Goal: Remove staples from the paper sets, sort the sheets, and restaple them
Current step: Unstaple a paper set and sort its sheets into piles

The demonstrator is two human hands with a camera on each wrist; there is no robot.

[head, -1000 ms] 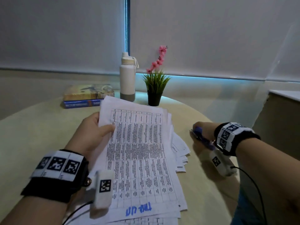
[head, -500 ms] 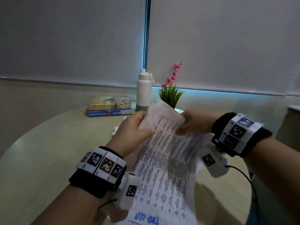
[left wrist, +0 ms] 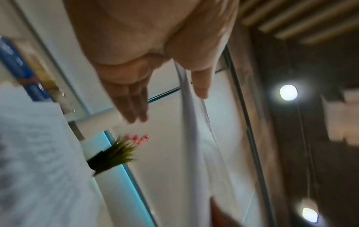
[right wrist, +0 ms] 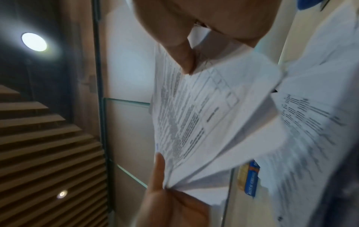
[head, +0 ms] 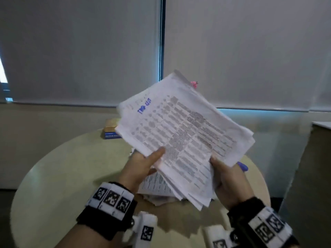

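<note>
A thick stack of printed sheets [head: 186,133] with blue handwriting near its far corner hangs tilted above the round table [head: 62,176]. My left hand [head: 155,156] pinches its near left edge, thumb on top and fingers underneath. My right hand [head: 216,163] grips the near right edge the same way. In the right wrist view the sheets [right wrist: 194,115] fan apart between my right thumb and the left hand's thumb. The left wrist view shows the stack edge-on [left wrist: 194,138] between thumb and fingers. More loose sheets [head: 155,185] lie on the table under the stack.
A blue tool [head: 242,166] lies on the table just beyond my right hand. Stacked books [head: 112,129] sit at the table's far side, with a white bottle [left wrist: 97,122] and a small potted plant [left wrist: 114,155] behind the raised paper. A counter edge [head: 320,126] stands to the right.
The stack has come up off the table and turned round, so the blue handwriting now points away. My right hand left the blue tool and took the stack's edge.
</note>
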